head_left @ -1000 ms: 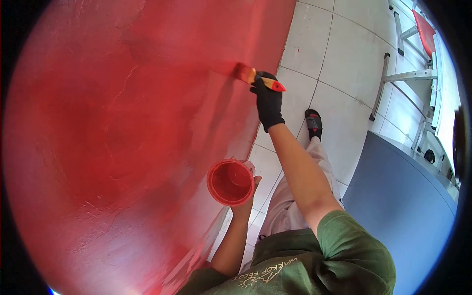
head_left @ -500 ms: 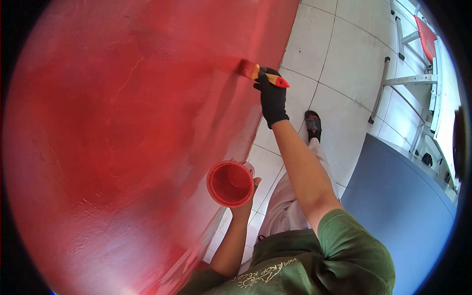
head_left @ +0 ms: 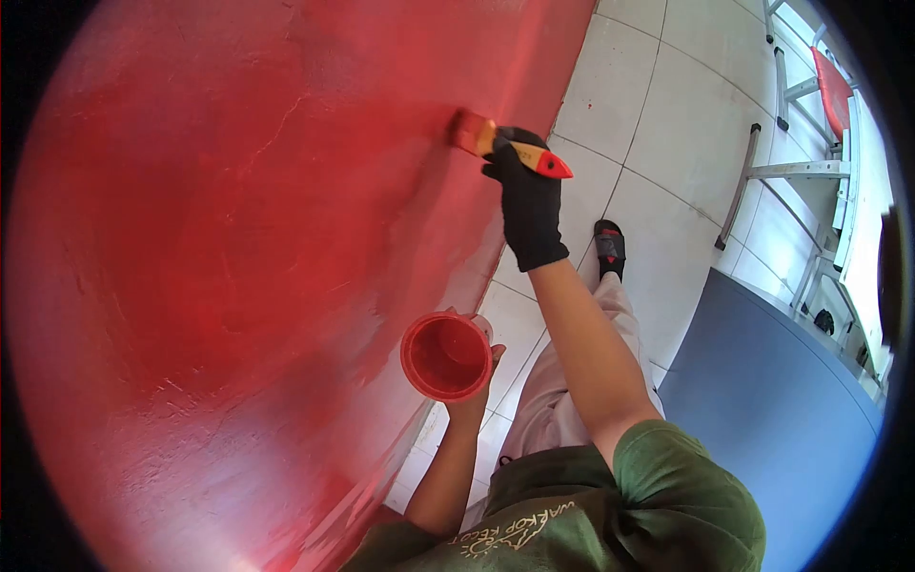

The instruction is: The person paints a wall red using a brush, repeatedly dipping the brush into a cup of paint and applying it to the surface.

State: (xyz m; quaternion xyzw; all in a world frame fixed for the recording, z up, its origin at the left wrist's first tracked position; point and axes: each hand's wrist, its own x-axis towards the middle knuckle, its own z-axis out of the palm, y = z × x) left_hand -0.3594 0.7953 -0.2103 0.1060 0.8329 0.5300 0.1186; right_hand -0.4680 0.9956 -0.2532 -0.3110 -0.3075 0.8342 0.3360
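Red wall [head_left: 238, 238]: gloved right hand [head_left: 527, 195] grips paintbrush [head_left: 496, 145]; left hand [head_left: 474, 381] holds cup [head_left: 445, 355] coated with red paint.

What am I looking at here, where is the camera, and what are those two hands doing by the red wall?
The camera sits on a person's head and looks down through a very wide lens, so everything bends. You see that person's own arms. The right hand, in a black glove, holds a paintbrush with its bristles against the red wall. The left hand, bare, holds a red cup with red inside, close to the wall. Below are a white tiled floor and one foot in a black sandal. At right stand a grey panel and a metal frame.
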